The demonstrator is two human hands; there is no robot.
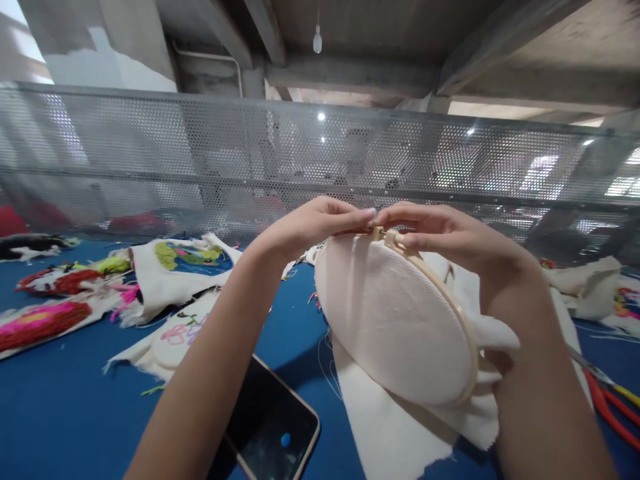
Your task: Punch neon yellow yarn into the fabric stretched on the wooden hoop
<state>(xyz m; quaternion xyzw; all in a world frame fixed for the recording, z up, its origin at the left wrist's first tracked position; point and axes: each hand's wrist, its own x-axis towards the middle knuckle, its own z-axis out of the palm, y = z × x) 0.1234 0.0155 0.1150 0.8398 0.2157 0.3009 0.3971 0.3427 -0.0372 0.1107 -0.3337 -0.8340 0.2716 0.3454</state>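
Note:
I hold a wooden embroidery hoop [467,340] upright above the blue table, with plain cream cloth [395,320] stretched tight in it and loose cloth hanging below. My left hand [315,223] pinches the top of the hoop at its metal screw [384,235]. My right hand [440,230] grips the same clasp from the other side, fingertips nearly touching the left ones. Both forearms reach up from the bottom of the view.
A dark phone [267,427] lies on the blue table [60,407] under my left arm. Embroidered cloth pieces [183,263] with bright yarn lie at left. Red-handled pliers [613,407] rest at right. A perforated metal screen [200,153] closes off the table's far side.

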